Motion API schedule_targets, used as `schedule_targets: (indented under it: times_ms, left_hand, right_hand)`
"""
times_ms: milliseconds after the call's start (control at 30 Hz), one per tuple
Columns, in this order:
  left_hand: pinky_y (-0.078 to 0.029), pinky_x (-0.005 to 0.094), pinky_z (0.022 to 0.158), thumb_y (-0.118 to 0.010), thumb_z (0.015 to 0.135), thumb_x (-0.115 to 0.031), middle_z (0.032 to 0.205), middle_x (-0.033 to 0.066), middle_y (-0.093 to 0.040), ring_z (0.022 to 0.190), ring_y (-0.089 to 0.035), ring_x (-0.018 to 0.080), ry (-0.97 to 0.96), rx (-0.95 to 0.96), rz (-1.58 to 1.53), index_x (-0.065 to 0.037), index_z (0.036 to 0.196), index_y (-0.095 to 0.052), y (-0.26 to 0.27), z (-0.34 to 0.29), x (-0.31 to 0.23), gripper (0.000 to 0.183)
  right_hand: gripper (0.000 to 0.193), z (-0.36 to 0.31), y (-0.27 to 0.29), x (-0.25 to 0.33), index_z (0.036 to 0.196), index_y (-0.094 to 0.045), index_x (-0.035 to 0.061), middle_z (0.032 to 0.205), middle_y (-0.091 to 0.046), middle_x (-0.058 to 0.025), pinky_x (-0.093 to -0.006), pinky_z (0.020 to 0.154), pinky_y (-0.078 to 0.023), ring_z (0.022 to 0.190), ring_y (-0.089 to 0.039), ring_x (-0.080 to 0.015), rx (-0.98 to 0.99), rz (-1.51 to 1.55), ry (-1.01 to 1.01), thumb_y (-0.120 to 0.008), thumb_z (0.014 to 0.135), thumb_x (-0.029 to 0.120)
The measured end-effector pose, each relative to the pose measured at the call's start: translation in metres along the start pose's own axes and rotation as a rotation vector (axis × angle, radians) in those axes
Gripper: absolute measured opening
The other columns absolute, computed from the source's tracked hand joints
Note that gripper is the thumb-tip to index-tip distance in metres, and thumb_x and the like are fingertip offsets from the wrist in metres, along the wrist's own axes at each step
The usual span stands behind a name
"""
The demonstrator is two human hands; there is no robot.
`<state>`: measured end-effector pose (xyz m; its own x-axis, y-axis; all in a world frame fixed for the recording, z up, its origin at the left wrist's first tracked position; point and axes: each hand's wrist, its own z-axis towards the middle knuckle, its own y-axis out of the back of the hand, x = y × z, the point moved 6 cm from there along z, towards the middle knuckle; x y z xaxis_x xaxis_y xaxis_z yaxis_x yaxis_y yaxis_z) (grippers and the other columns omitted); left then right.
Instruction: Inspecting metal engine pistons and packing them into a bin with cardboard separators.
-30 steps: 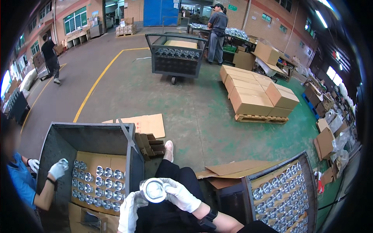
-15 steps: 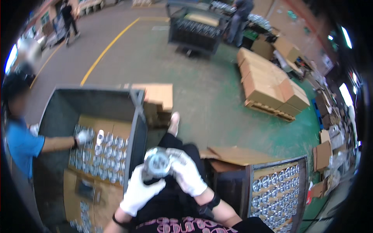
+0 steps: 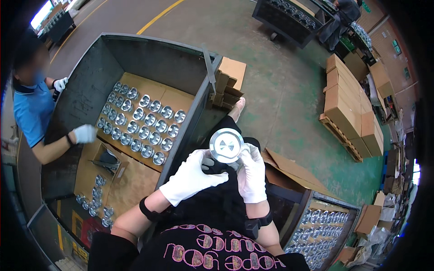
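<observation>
Gripping piston (image 3: pixel 227 144) by its rim near left cart (image 3: pixel 156 56), right hand (image 3: pixel 251 174) leaves its face uncovered; left hand (image 3: pixel 192 176) adjacent, thumb and fingers parted, contact unclear; other pistons (image 3: pixel 149 119) rowed in cart, likely against knocking.

right hand (image 3: pixel 252 174): grips metal piston (image 3: pixel 226 145) by edge | left hand (image 3: pixel 192 178): thumb spread, at piston's lower left | metal bin (image 3: pixel 149 55): piston rows (image 3: pixel 144 132) on cardboard (image 3: pixel 171 98)
</observation>
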<state>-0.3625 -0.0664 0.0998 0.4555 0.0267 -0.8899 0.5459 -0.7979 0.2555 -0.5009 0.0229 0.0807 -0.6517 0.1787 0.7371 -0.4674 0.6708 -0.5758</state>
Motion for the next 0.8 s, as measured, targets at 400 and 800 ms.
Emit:
schedule_targets:
  times_ms: [400, 800]
  left_hand:
    - [-0.048, 0.0348, 0.095, -0.084, 0.071, -0.038, 0.114, 0.0162, -0.060, 0.107, -0.060, 0.0220, 0.032, 0.031, 0.068, 0.008, 0.128, -0.047, -0.002, 0.003, -0.002, 0.082]
    - [-0.045, 0.0315, 0.098, -0.080, 0.079, -0.020, 0.130, 0.0135, -0.054, 0.118, -0.054, 0.0191, 0.239, 0.298, -0.450, 0.005, 0.141, -0.034, -0.010, 0.005, 0.001, 0.081]
  right_hand:
    - [0.025, -0.001, 0.002, 0.002, 0.110, -0.055, 0.0029, 0.099, -0.063, -0.0055, -0.0293, 0.080, -0.052, 0.088, -0.063, -0.0138, -0.016, -0.003, 0.002, -0.066, 0.088, 0.008]
    - [0.025, 0.012, 0.013, 0.018, 0.108, -0.057, 0.0014, 0.096, -0.063, -0.0020, -0.0210, 0.075, -0.047, 0.087, -0.059, -0.0076, 0.180, -0.464, -0.061, -0.065, 0.084, 0.002]
